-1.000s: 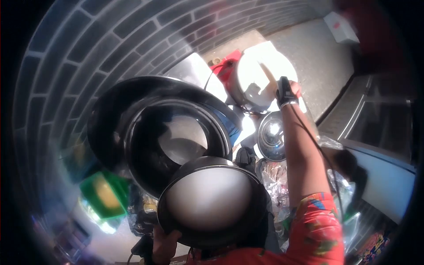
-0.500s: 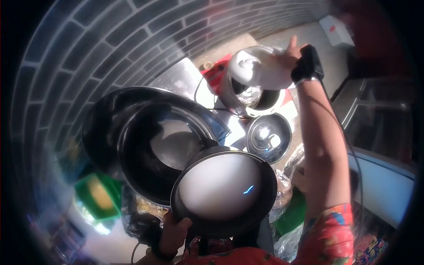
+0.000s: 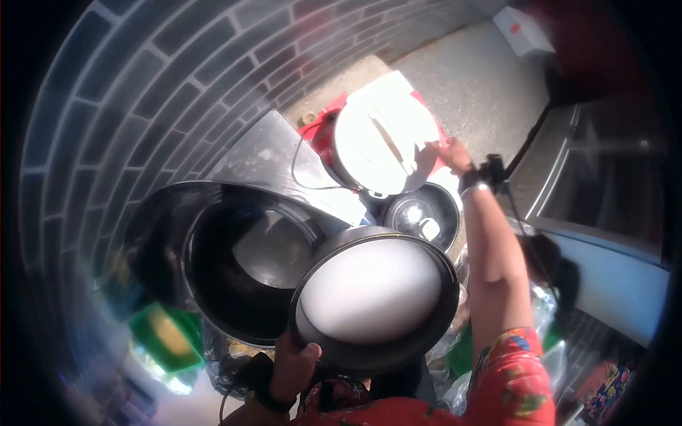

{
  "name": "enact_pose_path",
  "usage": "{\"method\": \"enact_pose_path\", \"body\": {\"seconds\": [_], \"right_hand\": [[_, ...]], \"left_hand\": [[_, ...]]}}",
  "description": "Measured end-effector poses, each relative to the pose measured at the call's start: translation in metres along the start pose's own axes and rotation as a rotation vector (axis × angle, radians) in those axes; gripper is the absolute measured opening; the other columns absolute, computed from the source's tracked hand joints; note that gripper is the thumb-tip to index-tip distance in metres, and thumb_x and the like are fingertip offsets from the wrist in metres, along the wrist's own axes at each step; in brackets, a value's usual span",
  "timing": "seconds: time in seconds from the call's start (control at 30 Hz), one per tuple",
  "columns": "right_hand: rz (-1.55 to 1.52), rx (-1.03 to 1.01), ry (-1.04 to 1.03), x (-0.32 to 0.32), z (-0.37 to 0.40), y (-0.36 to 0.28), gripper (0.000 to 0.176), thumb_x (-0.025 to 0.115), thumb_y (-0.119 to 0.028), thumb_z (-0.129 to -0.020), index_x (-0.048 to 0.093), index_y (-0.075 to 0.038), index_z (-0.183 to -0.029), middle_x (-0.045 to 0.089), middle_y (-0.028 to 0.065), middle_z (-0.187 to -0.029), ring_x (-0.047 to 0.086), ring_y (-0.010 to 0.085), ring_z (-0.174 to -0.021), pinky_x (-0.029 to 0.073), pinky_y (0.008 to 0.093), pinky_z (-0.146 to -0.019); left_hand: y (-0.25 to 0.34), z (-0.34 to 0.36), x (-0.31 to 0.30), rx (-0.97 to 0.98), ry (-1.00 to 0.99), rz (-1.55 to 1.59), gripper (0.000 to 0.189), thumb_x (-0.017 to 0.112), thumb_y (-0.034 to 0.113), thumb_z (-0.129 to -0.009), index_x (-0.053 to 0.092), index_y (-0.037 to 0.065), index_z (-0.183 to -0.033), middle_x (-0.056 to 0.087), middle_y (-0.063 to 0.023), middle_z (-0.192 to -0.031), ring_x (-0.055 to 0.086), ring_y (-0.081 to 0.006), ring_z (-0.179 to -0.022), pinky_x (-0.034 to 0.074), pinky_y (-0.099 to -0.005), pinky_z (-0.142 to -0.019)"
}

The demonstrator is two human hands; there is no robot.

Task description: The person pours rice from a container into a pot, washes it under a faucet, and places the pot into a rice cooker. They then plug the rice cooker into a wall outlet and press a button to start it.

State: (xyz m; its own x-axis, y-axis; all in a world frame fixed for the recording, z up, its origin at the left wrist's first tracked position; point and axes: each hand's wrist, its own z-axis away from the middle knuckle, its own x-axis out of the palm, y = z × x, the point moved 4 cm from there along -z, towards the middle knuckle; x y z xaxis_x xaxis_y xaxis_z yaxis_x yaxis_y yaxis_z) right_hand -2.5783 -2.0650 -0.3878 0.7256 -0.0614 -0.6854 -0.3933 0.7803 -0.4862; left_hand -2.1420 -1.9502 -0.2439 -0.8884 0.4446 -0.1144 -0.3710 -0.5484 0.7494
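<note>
My left hand [image 3: 295, 366] grips the near left rim of a dark cooking pot [image 3: 369, 363], thumb over the edge. The pot tilts toward me, its pale inside showing bright with glare. Out in front, my right hand [image 3: 456, 155] is at the right edge of a white rice cooker [image 3: 373, 135], fingers loosely stretched toward the lid. That lid is down, and strong sunlight washes out its detail. A hand-shaped shadow falls on the cooker's front right. Just below it lies a round glass lid [image 3: 423, 219] with a pale knob.
Left of the pot sits a large black basin [image 3: 249, 312], with another dark round vessel [image 3: 153, 234] behind it. A green container [image 3: 167, 337] is at lower left. A cord [image 3: 297, 167] runs beside the cooker. A brick wall [image 3: 156, 106] bounds the left; a white box [image 3: 524, 32] stands far right.
The cooker's lid was raised in my right hand, showing the inside; now it is down and closed. My left hand still holds the pot, which appears slightly further right.
</note>
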Motion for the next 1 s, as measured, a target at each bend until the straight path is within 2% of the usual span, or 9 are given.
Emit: {"method": "enact_pose_path", "body": {"seconds": [0.03, 0.07, 0.13, 0.2, 0.37, 0.5, 0.57, 0.7, 1.0], "right_hand": [[0.050, -0.197, -0.060, 0.021, -0.018, 0.023, 0.058, 0.065, -0.039, -0.071, 0.051, -0.001, -0.112, 0.060, 0.0161, -0.098, 0.060, 0.0249, -0.082, 0.052, 0.0313, -0.062], [0.051, -0.379, 0.139, 0.029, 0.010, 0.014, 0.057, 0.064, -0.033, -0.074, 0.046, -0.001, -0.117, 0.061, 0.0165, -0.093, 0.061, 0.0249, -0.081, 0.051, 0.0322, -0.066], [0.781, -0.402, 0.375, 0.045, 0.043, -0.013, 0.053, 0.064, -0.030, -0.075, 0.043, 0.000, -0.113, 0.061, 0.0176, -0.087, 0.061, 0.0285, -0.079, 0.049, 0.0375, -0.069], [0.322, -0.341, 0.289, 0.052, 0.056, -0.024, 0.044, 0.064, -0.032, -0.075, 0.045, 0.002, -0.097, 0.060, 0.0167, -0.074, 0.060, 0.0336, -0.071, 0.048, 0.0401, -0.064], [0.296, -0.494, 0.284, 0.073, 0.020, -0.034, 0.034, 0.050, -0.023, -0.082, 0.039, 0.002, -0.101, 0.059, 0.0216, -0.074, 0.061, 0.0337, -0.067, 0.048, 0.0413, -0.059], [0.568, -0.226, 0.388, 0.089, 0.006, -0.037, 0.043, 0.044, -0.018, -0.083, 0.033, -0.007, -0.123, 0.059, 0.0208, -0.073, 0.063, 0.0314, -0.067, 0.049, 0.0398, -0.056], [0.617, -0.161, 0.431, 0.093, -0.004, -0.031, 0.064, 0.050, -0.027, -0.081, 0.020, -0.015, -0.137, 0.058, 0.0213, -0.080, 0.063, 0.0311, -0.069, 0.049, 0.0393, -0.057], [0.472, -0.036, 0.399, 0.077, 0.030, -0.068, 0.051, 0.026, -0.040, -0.091, 0.036, -0.001, -0.122, 0.058, 0.0227, -0.096, 0.058, 0.0346, -0.088, 0.045, 0.0405, -0.077], [0.671, -0.076, 0.426, 0.082, 0.020, -0.066, 0.056, 0.037, -0.040, -0.085, 0.035, -0.001, -0.125, 0.058, 0.0245, -0.093, 0.057, 0.0323, -0.093, 0.045, 0.0412, -0.078]], "left_hand": [[0.007, 0.002, -0.001, -0.195, 0.011, 0.027, 0.023, 0.051, 0.005, -0.068, 0.055, -0.002, -0.089, 0.056, -0.0096, -0.086, 0.051, -0.0172, -0.082, 0.041, -0.0288, -0.071], [0.008, 0.004, -0.001, -0.385, 0.023, 0.055, 0.020, 0.054, 0.009, -0.068, 0.056, -0.002, -0.085, 0.055, -0.0157, -0.093, 0.050, -0.0245, -0.093, 0.040, -0.0336, -0.079], [-0.005, 0.002, -0.009, -0.317, -0.050, -0.090, 0.019, 0.054, 0.009, -0.068, 0.057, -0.002, -0.084, 0.055, -0.0158, -0.095, 0.050, -0.0241, -0.093, 0.040, -0.0335, -0.079], [-0.012, 0.005, -0.012, -0.256, -0.123, -0.241, 0.017, 0.054, 0.008, -0.068, 0.058, -0.002, -0.082, 0.055, -0.0159, -0.098, 0.051, -0.0237, -0.094, 0.041, -0.0334, -0.079], [-0.020, 0.015, -0.023, -0.264, 0.068, 0.070, 0.017, 0.051, 0.005, -0.068, 0.058, -0.002, -0.083, 0.059, -0.0148, -0.089, 0.057, -0.0255, -0.078, 0.046, -0.0338, -0.071], [-0.030, 0.023, -0.036, -0.168, -0.014, -0.031, 0.019, 0.052, 0.004, -0.069, 0.057, -0.003, -0.085, 0.060, -0.0114, -0.081, 0.057, -0.0256, -0.072, 0.047, -0.0335, -0.068], [-0.033, 0.027, -0.040, -0.140, 0.033, -0.018, 0.022, 0.050, 0.001, -0.065, 0.056, -0.003, -0.086, 0.059, -0.0043, -0.075, 0.054, -0.0116, -0.067, 0.043, -0.0236, -0.058], [-0.045, 0.032, -0.044, -0.308, 0.059, 0.219, 0.021, 0.051, 0.002, -0.066, 0.057, -0.003, -0.086, 0.059, -0.0044, -0.076, 0.053, -0.0117, -0.068, 0.043, -0.0236, -0.060], [-0.067, 0.042, -0.052, -0.362, 0.160, 0.279, 0.027, 0.052, 0.001, -0.066, 0.057, -0.003, -0.092, 0.060, -0.0063, -0.081, 0.055, -0.0140, -0.074, 0.044, -0.0255, -0.067]]}}
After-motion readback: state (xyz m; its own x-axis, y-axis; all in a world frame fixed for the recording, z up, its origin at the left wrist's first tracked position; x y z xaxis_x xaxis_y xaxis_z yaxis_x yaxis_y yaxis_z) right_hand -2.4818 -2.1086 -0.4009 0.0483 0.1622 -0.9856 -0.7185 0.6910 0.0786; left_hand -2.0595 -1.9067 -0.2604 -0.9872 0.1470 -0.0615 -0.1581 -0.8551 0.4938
